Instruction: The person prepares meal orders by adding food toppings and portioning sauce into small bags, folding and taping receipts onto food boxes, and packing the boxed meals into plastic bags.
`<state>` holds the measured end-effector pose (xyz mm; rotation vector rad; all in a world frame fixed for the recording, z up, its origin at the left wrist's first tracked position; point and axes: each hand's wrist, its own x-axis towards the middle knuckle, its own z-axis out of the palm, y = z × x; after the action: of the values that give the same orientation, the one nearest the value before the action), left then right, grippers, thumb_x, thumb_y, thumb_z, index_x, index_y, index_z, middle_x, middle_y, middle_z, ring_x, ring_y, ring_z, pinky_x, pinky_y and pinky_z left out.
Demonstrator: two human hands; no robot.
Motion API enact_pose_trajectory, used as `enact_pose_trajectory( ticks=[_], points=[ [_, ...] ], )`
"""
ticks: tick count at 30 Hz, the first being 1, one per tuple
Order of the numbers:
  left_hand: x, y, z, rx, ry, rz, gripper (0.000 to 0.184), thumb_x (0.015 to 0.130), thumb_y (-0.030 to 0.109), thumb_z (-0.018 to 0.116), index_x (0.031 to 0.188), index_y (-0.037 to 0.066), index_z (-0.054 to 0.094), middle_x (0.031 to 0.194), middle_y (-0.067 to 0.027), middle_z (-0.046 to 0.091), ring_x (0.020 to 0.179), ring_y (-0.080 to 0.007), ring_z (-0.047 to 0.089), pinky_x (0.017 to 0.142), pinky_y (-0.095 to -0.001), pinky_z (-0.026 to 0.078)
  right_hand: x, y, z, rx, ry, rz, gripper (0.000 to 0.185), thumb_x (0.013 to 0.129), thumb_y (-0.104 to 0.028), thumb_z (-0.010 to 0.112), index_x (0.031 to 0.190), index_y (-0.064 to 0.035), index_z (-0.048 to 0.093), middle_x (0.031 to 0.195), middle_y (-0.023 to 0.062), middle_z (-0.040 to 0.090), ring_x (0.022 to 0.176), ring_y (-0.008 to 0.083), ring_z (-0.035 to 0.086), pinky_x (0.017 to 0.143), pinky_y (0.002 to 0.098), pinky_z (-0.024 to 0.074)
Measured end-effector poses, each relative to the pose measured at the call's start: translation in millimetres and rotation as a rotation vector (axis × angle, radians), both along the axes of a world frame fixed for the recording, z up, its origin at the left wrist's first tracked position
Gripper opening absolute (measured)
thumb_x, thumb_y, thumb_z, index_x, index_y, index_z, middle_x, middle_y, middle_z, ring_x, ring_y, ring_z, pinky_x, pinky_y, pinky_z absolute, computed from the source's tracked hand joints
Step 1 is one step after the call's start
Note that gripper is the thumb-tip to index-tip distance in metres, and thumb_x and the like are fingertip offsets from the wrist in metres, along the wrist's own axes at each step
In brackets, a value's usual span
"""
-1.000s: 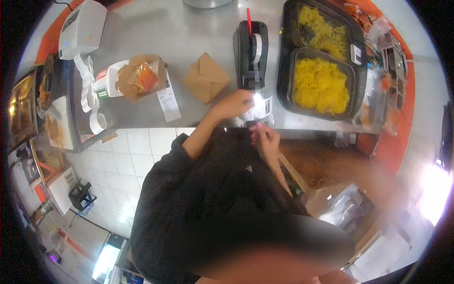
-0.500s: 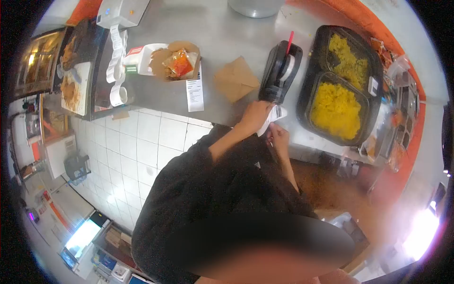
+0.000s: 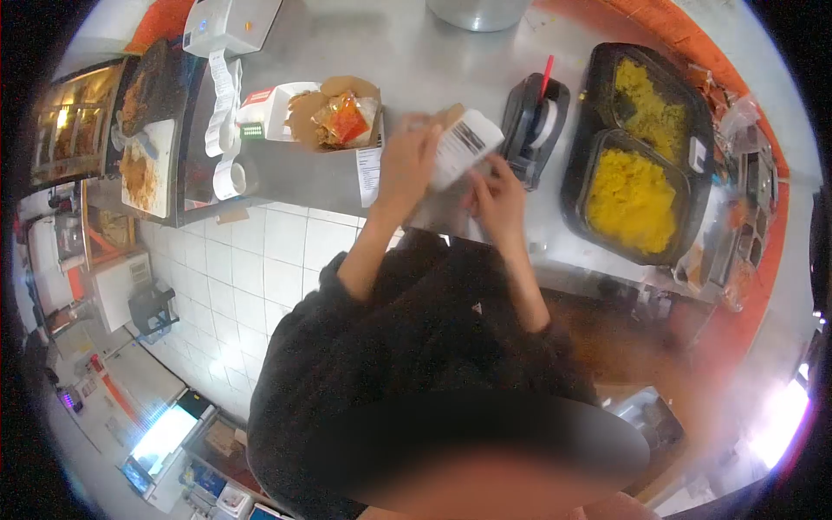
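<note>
My left hand (image 3: 406, 165), slightly blurred, is closed at the left side of a folded brown paper packet (image 3: 448, 114), much of which is hidden. A white printed receipt (image 3: 469, 141) overlaps that packet, its print facing up. At the receipt's lower right edge, the thumb and fingers of my right hand (image 3: 500, 201) pinch together. Just right of the receipt stands a black tape dispenser (image 3: 525, 139) with a white roll and a red stick. Farther left, an open cardboard food box (image 3: 334, 121) holds food and a small orange-red sachet.
A black tray (image 3: 598, 91) with yellow rice is at the right of the metal counter (image 3: 364, 52). A printer (image 3: 230, 26) trails a long paper strip (image 3: 224, 113) at the back left. Another printed slip (image 3: 369, 178) lies by the food box. A metal pot (image 3: 478, 13) stands behind.
Both hands have moved up and left from the front of the tape dispenser, bringing the receipt over the brown paper packet. My left hand now reaches the packet. The view has shifted slightly.
</note>
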<state>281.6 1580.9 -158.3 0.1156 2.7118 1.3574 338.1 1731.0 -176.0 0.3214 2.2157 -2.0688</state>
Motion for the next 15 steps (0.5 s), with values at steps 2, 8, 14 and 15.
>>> enact_pose_trajectory(
  ticks=[2, 8, 14, 15],
  points=[
    [-11.0, -10.6, -45.5, -0.051, 0.305, 0.057, 0.032, 0.095, 0.022, 0.048, 0.122, 0.008, 0.059, 0.099, -0.0172, 0.062, 0.089, -0.0222, 0.058, 0.077, -0.0322, 0.046, -4.4, -18.6, -24.1, 0.109, -0.02, -0.099, 0.028, 0.091, -0.019, 0.059, 0.108, -0.0003, 0.046, 0.052, 0.0041, 0.053, 0.041, 0.0081, 0.045, 0.039, 0.0229, 0.0328],
    [-15.2, 0.6, -74.2, 0.433, -0.051, 0.295, 0.035, 0.093, 0.021, 0.05, 0.126, 0.011, 0.056, 0.092, -0.0119, 0.063, 0.081, -0.0199, 0.057, 0.076, -0.0323, 0.044, 8.4, -37.3, -64.6, 0.018, -0.127, -0.313, 0.024, 0.09, -0.017, 0.06, 0.096, -0.0072, 0.04, 0.067, 0.0015, 0.046, 0.057, 0.0095, 0.044, 0.052, 0.0237, 0.038],
    [-20.6, -6.7, -90.1, 0.469, -0.096, 0.277, 0.031, 0.091, 0.02, 0.05, 0.109, -0.002, 0.062, 0.091, -0.0121, 0.064, 0.083, -0.0196, 0.057, 0.078, -0.031, 0.043, -4.1, -79.1, -84.5, -0.146, 0.134, -0.66, 0.018, 0.098, -0.023, 0.043, 0.098, -0.0067, 0.035, 0.093, 0.0041, 0.036, 0.087, 0.0126, 0.035, 0.081, 0.0271, 0.0327],
    [-22.2, -6.2, -91.5, 0.472, -0.104, 0.261, 0.031, 0.091, 0.02, 0.05, 0.109, -0.002, 0.062, 0.091, -0.0121, 0.064, 0.083, -0.0196, 0.057, 0.078, -0.031, 0.043, -1.3, -81.5, -89.4, -0.107, 0.037, -0.653, 0.031, 0.101, -0.035, 0.035, 0.108, -0.0048, 0.037, 0.105, 0.0105, 0.042, 0.1, 0.0174, 0.04, 0.093, 0.0317, 0.0316]
  ],
)
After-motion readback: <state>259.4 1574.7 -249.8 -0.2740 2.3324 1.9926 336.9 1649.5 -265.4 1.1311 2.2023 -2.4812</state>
